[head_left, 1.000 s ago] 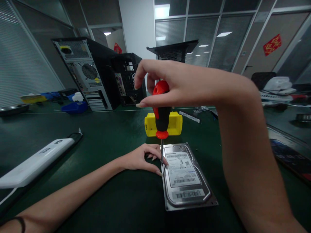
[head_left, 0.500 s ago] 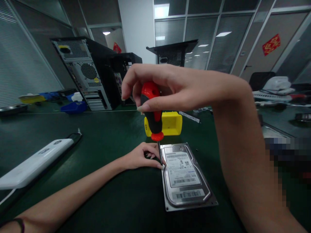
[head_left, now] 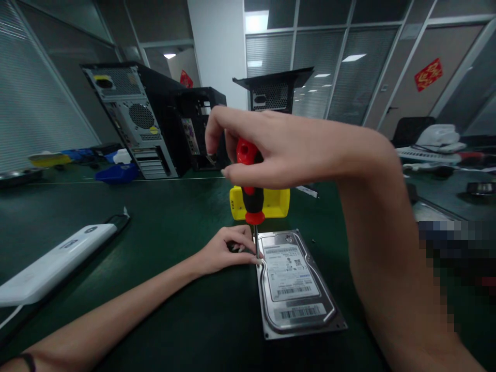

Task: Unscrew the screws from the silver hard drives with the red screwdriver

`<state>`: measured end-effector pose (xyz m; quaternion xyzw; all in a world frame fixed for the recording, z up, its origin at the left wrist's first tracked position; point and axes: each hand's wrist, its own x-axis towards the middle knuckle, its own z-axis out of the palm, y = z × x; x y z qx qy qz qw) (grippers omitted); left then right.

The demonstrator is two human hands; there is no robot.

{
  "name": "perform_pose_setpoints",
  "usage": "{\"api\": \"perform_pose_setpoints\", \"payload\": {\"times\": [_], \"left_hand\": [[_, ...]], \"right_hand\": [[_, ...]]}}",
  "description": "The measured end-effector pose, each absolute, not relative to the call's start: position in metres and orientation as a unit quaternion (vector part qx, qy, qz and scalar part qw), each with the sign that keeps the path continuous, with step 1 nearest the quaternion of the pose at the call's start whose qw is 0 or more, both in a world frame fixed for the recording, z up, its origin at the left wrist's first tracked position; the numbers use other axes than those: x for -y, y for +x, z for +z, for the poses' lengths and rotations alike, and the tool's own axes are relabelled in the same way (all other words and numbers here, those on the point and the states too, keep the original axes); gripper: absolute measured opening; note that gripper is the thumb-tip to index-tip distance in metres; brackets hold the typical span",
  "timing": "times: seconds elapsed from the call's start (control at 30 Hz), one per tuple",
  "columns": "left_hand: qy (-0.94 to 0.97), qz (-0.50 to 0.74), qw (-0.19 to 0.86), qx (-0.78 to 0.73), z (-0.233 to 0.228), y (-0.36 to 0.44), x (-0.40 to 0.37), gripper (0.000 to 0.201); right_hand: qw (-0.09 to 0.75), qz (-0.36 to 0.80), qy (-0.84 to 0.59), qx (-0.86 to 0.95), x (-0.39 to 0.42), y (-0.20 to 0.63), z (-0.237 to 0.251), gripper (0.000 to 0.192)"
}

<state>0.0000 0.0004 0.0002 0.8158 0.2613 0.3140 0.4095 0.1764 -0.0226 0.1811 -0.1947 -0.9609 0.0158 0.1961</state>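
Note:
A silver hard drive with a white label lies flat on the dark green table. Above its left edge, my right hand is closed around the red and black handle of a screwdriver. The shaft points down, nearly upright, with its tip at the drive's left edge. Right beside that tip, my left hand has thumb and index finger pinched together against the edge. Whatever lies between those fingertips is too small to make out. Behind the screwdriver is a yellow bin, partly covered by the handle and hand.
Black computer cases stand at the back left, another case at the back centre. A white power strip lies at left, a blue bin beyond it. At right are a keyboard and other items.
The screwdriver has swung from leaning left to more upright, its handle shifting right and slightly down. My right fingers have turned with it. My left hand stays at the drive's edge.

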Motion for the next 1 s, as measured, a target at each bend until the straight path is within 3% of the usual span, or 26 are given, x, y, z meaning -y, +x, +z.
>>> {"api": "perform_pose_setpoints", "payload": {"times": [0.17, 0.27, 0.37, 0.6, 0.83, 1.0], "left_hand": [[0.822, 0.302, 0.413, -0.248, -0.001, 0.000, 0.000, 0.017], [0.826, 0.299, 0.411, -0.244, -0.001, -0.001, -0.001, 0.015], [0.834, 0.296, 0.403, -0.232, -0.001, 0.000, 0.000, 0.017], [0.845, 0.293, 0.383, -0.230, -0.002, 0.000, 0.003, 0.014], [0.846, 0.268, 0.395, -0.238, 0.000, 0.000, 0.003, 0.014], [0.848, 0.251, 0.406, -0.229, -0.001, -0.002, 0.002, 0.015]], "right_hand": [[0.155, 0.051, -0.195, 0.967, 0.028, 0.187, 0.187, 0.032], [0.165, -0.002, -0.216, 0.962, 0.028, 0.180, 0.186, 0.024], [0.179, -0.033, -0.239, 0.954, 0.026, 0.169, 0.181, 0.030], [0.203, 0.005, -0.244, 0.948, 0.027, 0.176, 0.179, 0.022], [0.176, 0.051, -0.176, 0.967, 0.016, 0.183, 0.187, 0.031], [0.172, 0.037, -0.229, 0.957, 0.011, 0.172, 0.182, 0.033]]}}
